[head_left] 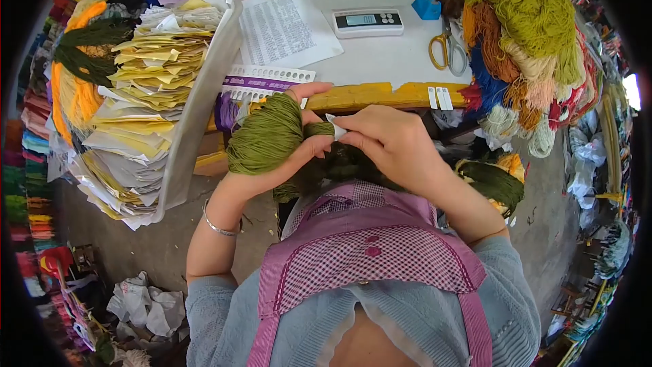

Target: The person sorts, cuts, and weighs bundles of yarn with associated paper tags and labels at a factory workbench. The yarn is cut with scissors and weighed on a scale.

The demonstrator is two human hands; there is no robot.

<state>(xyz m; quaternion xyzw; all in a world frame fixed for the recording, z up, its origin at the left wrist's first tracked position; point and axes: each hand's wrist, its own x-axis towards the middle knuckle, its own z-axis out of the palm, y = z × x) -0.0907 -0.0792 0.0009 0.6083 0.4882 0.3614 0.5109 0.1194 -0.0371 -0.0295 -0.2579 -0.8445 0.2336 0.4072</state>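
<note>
My left hand [299, 153] grips a thick skein of olive-green yarn [266, 134] in front of the table edge, with its thumb across the top. My right hand [388, 141] pinches a small white paper label [335, 126] against the narrow end of that skein. More dark green yarn [339, 163] lies in my lap under both hands. A purple and white thread card with punched holes [263, 80] rests on the table just beyond my left hand.
A tilted bin holds stacked yellow and white papers [146, 88] at left. On the white table stand a digital scale [368, 22] with a clear tub, a printed sheet [285, 27] and yellow-handled scissors [445, 47]. Many-coloured yarn hanks [530, 47] hang at right.
</note>
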